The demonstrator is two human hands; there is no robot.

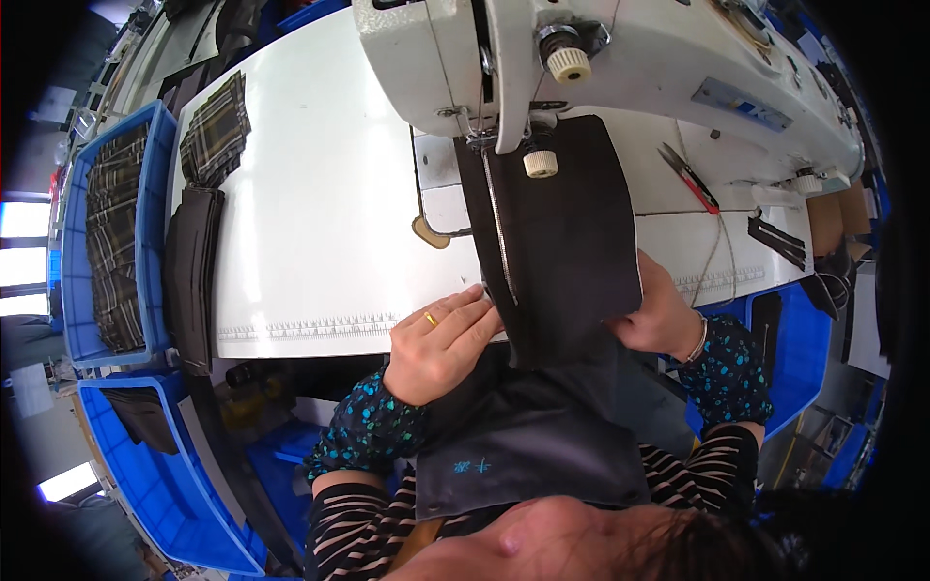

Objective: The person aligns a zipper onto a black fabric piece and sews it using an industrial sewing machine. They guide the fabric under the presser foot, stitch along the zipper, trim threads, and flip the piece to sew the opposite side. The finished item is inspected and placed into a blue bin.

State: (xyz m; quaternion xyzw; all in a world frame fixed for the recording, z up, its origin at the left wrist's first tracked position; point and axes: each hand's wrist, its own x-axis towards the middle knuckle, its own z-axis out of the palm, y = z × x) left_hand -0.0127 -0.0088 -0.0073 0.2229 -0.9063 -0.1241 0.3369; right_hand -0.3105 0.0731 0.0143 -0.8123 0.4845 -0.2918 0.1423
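Note:
A black fabric piece (pixel 572 223) lies under the head of a white sewing machine (pixel 659 58) and hangs over the table's front edge. Along its left side runs a zipper (pixel 502 242) with silver teeth, its upper end at the presser foot (pixel 479 141). My left hand (pixel 436 349), with a ring on one finger, is closed at the fabric's left edge beside the zipper's lower end. On the opposite edge, my right hand (pixel 659 315) grips the fabric near its lower corner; part of its fingers is hidden by the cloth.
Thread snips (pixel 690 180) with red handles and several black strips (pixel 777 240) lie at the right. Plaid pieces (pixel 215 131) and a black fabric stack (pixel 194 271) rest at the table's left edge. Blue crates (pixel 153 242) stand beyond it; another blue bin (pixel 804 358) sits lower right.

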